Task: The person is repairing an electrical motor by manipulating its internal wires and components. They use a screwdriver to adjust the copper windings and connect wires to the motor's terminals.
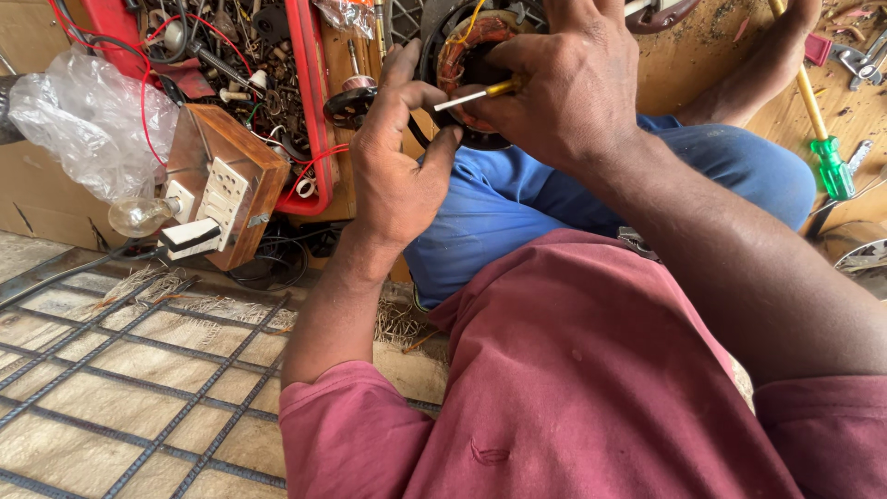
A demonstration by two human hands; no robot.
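While both hands [480, 120] curl inward, fingers grip the motor stator [467, 55].

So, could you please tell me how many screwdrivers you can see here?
2. A small yellow-handled screwdriver is in the right hand, its tip at the motor winding steadied by the left hand. A green-handled screwdriver lies at right. The red tray may hide more.
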